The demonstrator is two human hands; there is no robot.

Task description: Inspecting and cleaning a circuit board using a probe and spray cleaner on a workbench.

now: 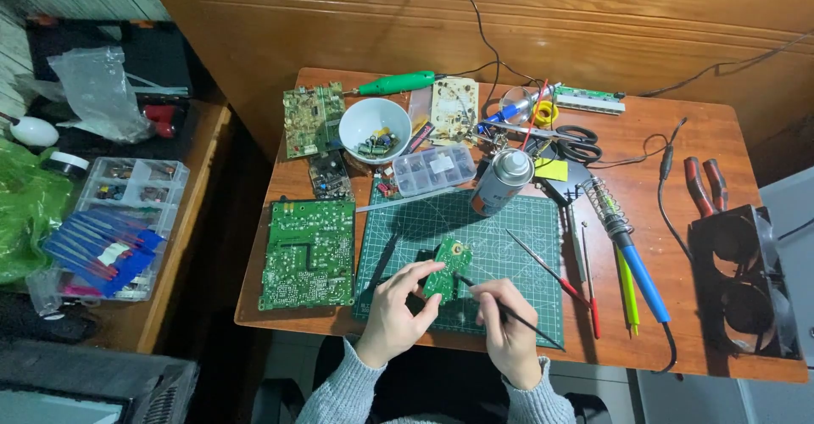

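My left hand (397, 312) pinches the lower end of a small green circuit board (448, 267), holding it tilted up off the green cutting mat (509, 237). My right hand (507, 326) grips a thin black tool (509, 312) like a pen. Its tip touches the board's right edge and its tail points to the lower right. Both wrists, in grey sleeves, rest at the front edge of the wooden table (678, 339).
A large green circuit board (307, 254) lies left of the mat. Behind it stand a spray can (502, 181), a white bowl of parts (375, 130), a clear parts box (435, 170). A soldering iron (627, 250), probes, pliers (704, 183) and black fans (742, 280) lie to the right.
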